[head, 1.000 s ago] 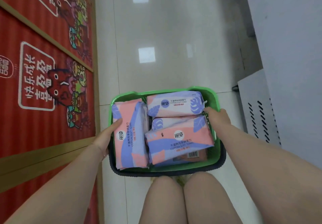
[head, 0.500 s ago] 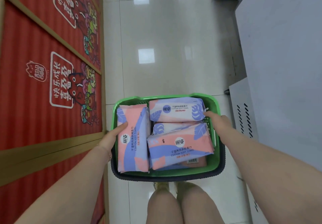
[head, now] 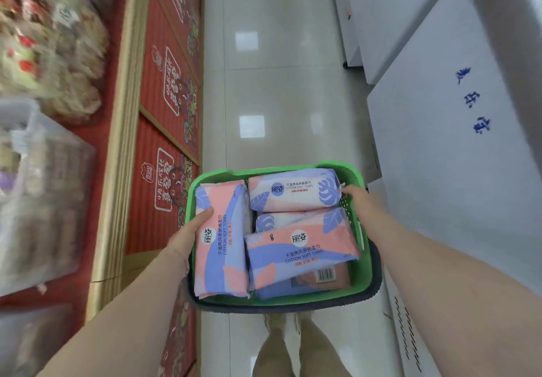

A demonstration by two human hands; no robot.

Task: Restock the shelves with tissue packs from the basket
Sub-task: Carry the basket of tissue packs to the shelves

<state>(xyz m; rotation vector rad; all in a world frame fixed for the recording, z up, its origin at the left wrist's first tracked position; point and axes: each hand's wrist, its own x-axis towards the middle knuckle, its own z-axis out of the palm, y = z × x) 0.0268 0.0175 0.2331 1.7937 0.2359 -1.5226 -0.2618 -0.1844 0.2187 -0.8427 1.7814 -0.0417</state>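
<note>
Green basket [head: 361,277] of tissue packs [head: 293,192]

I hold the basket [head: 362,271] before me over the floor [head: 287,98], my left hand [head: 187,236] at its left side and my right hand [head: 360,203] on its right rim. Inside, the left pack [head: 220,239] lies lengthwise along the left wall, the far pack [head: 293,190] lies crosswise at the far end, and the near pack [head: 299,250] rests on others beneath. A shelf unit [head: 123,142] stands to my left, chest cabinets [head: 440,142] to my right.
</note>
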